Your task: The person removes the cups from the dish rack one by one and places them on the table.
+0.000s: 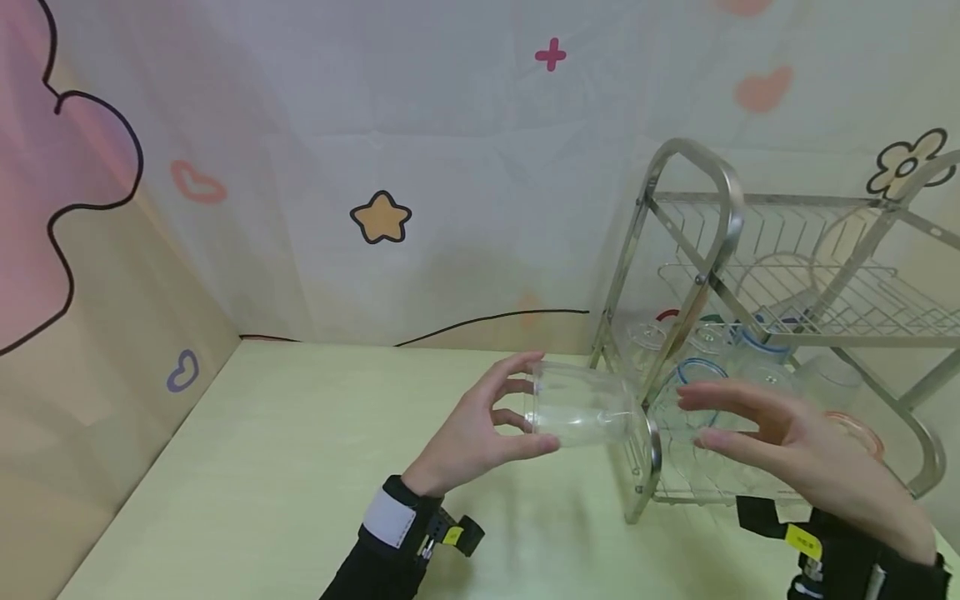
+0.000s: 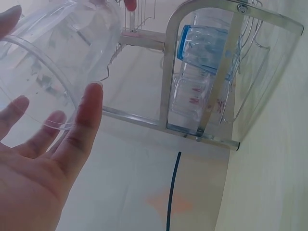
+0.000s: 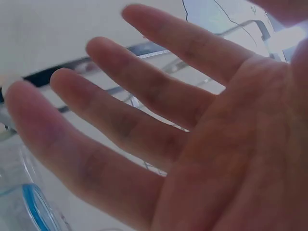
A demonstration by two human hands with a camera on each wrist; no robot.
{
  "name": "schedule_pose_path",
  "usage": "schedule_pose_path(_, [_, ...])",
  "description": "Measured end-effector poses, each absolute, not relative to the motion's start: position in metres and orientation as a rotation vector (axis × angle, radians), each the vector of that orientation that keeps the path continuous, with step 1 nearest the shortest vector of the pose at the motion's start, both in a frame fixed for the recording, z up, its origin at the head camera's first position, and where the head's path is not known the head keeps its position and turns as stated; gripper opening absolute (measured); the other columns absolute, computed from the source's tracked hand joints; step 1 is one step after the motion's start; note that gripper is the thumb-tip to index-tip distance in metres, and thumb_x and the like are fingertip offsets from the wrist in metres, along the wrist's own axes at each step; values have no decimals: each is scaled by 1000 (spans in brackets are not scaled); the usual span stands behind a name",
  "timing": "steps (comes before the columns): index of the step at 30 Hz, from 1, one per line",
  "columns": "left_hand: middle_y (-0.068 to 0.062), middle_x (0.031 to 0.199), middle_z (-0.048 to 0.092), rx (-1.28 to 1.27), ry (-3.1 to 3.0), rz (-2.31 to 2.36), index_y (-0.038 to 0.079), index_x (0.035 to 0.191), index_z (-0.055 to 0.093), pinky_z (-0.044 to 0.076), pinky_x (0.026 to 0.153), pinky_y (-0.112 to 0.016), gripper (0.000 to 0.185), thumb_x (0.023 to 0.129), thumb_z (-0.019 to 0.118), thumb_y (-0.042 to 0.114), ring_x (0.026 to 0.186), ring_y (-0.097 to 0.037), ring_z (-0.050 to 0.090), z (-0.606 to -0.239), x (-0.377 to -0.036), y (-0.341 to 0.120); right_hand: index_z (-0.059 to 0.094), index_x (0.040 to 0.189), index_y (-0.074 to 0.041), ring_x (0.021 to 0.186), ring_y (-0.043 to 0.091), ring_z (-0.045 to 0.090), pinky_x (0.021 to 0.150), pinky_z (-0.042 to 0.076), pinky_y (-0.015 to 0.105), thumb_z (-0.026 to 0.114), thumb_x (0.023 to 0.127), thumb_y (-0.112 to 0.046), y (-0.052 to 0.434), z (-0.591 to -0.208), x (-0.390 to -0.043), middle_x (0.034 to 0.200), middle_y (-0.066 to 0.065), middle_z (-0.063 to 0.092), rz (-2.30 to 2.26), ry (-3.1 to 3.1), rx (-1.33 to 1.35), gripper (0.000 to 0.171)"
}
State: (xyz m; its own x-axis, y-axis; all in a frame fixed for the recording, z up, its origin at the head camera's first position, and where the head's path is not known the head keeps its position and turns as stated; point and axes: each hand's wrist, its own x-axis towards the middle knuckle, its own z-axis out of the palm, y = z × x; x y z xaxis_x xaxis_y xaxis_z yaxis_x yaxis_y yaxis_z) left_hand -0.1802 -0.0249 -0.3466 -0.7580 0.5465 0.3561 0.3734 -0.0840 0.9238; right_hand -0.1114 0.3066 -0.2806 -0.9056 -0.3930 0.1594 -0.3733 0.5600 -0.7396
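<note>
1. Holding a clear, colourless, round-walled cup (image 1: 581, 408) (plastic or glass, can't tell which) in the left hand (image 1: 480, 425), gripped around the rim end. Picked up, so counting that bit as done.
2. Tipped sideways in mid-air, mouth toward the palm, base pointing at the silver metal two-tier wire rack (image 1: 733, 204). Just beside the rack's left end, above the pale green tabletop (image 1: 300, 450). Touching the frame or not? Can't tell.
3. Nothing in the right hand (image 1: 787, 442): loosely bent fingers, thumb apart, hovering in front of the lower tier.
4. On that lower tier, already a bunch of clear cups, including a blue-rimmed clear cup (image 2: 204, 50) and an orange-rimmed round vessel (image 1: 862, 432). Honestly too see-through to count.
5. Left to do, at a guess: get the held cup set down somewhere. Not placed yet. Impossible to say whether going into the rack or coming out, so calling it mid-job, nothing finer.
</note>
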Motion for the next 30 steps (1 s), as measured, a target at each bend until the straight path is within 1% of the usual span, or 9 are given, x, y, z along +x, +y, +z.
schedule_pose_path(3, [11, 145, 38, 1008, 2036, 1964, 36, 147, 38, 56, 77, -42, 79, 81, 81, 27, 120, -19, 51, -348, -180, -27, 50, 142, -26, 114, 4, 58, 77, 54, 28, 61, 98, -18, 310, -281, -109, 142, 3, 49, -1141, 2880, -568, 46])
schedule_pose_path(7, [9, 143, 40, 1030, 2056, 1942, 39, 145, 40, 56, 77, -40, 77, 81, 81, 30, 117, -17, 53, -348, -182, -28, 49, 144, -23, 108, 24, 65, 67, 53, 26, 64, 96, -29, 315, -281, -109, 149, 12, 41, -958, 3020, -416, 50])
schedule_pose_path(9, [7, 142, 41, 1052, 2082, 1921, 39, 145, 40, 56, 79, -38, 76, 81, 81, 28, 119, -15, 51, -348, -184, -29, 47, 145, -20, 108, 36, 63, 65, 54, 32, 63, 96, -35, 317, -281, -110, 150, 18, 38, -882, 3060, -325, 54])
schedule_pose_path(12, [7, 140, 42, 1040, 2131, 1896, 40, 144, 40, 55, 81, -37, 77, 81, 81, 26, 119, -15, 51, -349, -187, -32, 43, 148, -16, 111, 45, 59, 66, 55, 44, 62, 95, -41, 321, -282, -111, 147, 23, 41, -823, 3089, -230, 61])
schedule_pose_path(14, [8, 139, 43, 1007, 2168, 1887, 41, 144, 40, 55, 82, -37, 78, 80, 82, 27, 119, -15, 51, -352, -187, -36, 41, 149, -13, 115, 48, 54, 72, 54, 54, 62, 95, -41, 324, -284, -113, 143, 25, 44, -831, 3085, -211, 64])
schedule_pose_path(18, [10, 138, 45, 941, 2261, 1851, 42, 143, 41, 55, 81, -37, 79, 78, 84, 31, 119, -16, 52, -357, -187, -48, 44, 145, -7, 121, 49, 44, 79, 50, 61, 63, 95, -41, 329, -287, -116, 141, 27, 44, -818, 3088, -189, 63])
schedule_pose_path(20, [9, 137, 45, 931, 2304, 1831, 41, 143, 41, 55, 81, -36, 80, 77, 84, 31, 119, -17, 52, -358, -188, -55, 46, 143, -6, 119, 52, 45, 75, 50, 62, 62, 95, -43, 331, -287, -118, 142, 28, 41, -769, 3097, -162, 63])
schedule_pose_path(25, [8, 136, 46, 928, 2378, 1816, 39, 143, 42, 55, 82, -36, 79, 77, 85, 31, 118, -16, 52, -355, -197, -69, 46, 141, -2, 100, 53, 57, 65, 49, 59, 62, 95, -44, 333, -287, -121, 144, 31, 37, -680, 3137, -147, 64])
schedule_pose_path(30, [6, 136, 46, 884, 2399, 1804, 35, 144, 41, 54, 83, -40, 79, 78, 84, 29, 118, -17, 52, -357, -203, -82, 46, 139, 4, 97, 56, 56, 67, 49, 63, 63, 96, -33, 339, -292, -120, 147, 32, 31, -739, 3145, -196, 59])
